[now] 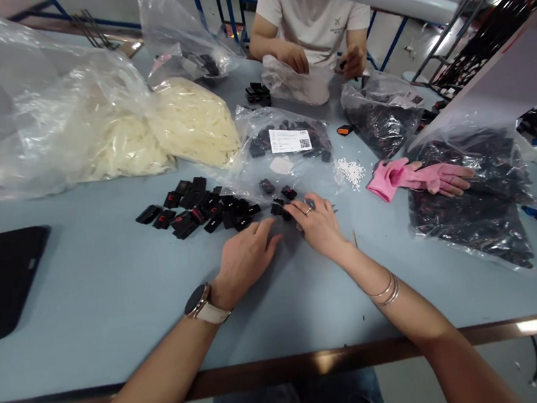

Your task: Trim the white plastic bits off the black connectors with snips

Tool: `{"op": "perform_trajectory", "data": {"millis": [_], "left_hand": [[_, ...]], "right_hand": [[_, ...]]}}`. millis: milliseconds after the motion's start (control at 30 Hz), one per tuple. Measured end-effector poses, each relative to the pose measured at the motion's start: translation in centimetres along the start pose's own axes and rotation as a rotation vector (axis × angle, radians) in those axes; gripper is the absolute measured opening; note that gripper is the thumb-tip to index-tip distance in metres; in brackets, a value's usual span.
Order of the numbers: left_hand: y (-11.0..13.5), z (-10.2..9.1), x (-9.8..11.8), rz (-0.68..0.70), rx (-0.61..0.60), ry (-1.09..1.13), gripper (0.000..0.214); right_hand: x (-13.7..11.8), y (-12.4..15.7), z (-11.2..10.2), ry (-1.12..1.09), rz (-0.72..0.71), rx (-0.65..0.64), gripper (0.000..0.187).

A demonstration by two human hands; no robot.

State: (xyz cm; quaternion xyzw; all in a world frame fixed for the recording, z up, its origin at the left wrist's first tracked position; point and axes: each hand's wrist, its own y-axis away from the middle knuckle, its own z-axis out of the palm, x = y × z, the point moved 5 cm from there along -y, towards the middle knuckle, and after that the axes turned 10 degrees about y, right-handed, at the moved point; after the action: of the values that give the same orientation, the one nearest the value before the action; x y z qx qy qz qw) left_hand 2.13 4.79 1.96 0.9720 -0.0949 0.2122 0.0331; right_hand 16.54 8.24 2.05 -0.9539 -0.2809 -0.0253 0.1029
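Observation:
My left hand (247,257) rests on the table with thumb and fingers apart, holding nothing that I can see. Its fingertips are close to a pile of black plastic connector housings (201,208), some with red parts. To its right, my right hand (320,226) curls its fingers around a small grey thing, mostly hidden, whose kind I cannot make out. Just beyond that hand lie a few separate black housings (289,192). A clear bag of black parts (261,139) with a white label (290,140) lies behind both hands.
Small white pieces (351,172) are heaped right of the bag. Pink gloves (416,177) lie on another bag of black parts (469,224). Bags of cream-coloured parts (194,122) stand back left, a black tablet-like slab (6,280) left. Across the table, a person (311,22) handles a bag.

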Motion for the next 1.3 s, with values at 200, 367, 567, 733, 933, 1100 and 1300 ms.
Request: {"op": "perform_trajectory", "data": {"millis": [200, 367, 567, 733, 933, 1100, 1300], "left_hand": [[0.1, 0.3, 0.4, 0.08, -0.027, 0.039, 0.027], [0.3, 0.6, 0.6, 0.131, -0.023, 0.072, 0.02], [0.2, 0.3, 0.6, 0.146, -0.027, 0.111, 0.019], [0.3, 0.5, 0.7, 0.196, -0.037, 0.12, 0.021], [0.3, 0.4, 0.7, 0.195, -0.022, 0.127, 0.034], [0.3, 0.5, 0.8, 0.201, -0.03, 0.13, 0.043], [0.9, 1.2, 1.9, 0.397, -0.034, 0.142, 0.043]], "right_hand": [[-1.4, 0.7, -0.4, -0.161, -0.036, 0.047, 0.029], [1.1, 0.9, -0.4, -0.298, 0.143, 0.152, 0.035], [5.6, 0.9, 0.1, -0.367, 0.455, 0.216, 0.035], [6.7, 0.5, 0.6, -0.266, 0.527, 0.023, 0.026], [6.6, 0.2, 0.3, -0.256, 0.354, -0.071, 0.036], [6.6, 0.1, 0.6, -0.255, 0.193, -0.136, 0.034], [6.8, -0.3, 1.0, -0.256, 0.214, -0.161, 0.022]]}}
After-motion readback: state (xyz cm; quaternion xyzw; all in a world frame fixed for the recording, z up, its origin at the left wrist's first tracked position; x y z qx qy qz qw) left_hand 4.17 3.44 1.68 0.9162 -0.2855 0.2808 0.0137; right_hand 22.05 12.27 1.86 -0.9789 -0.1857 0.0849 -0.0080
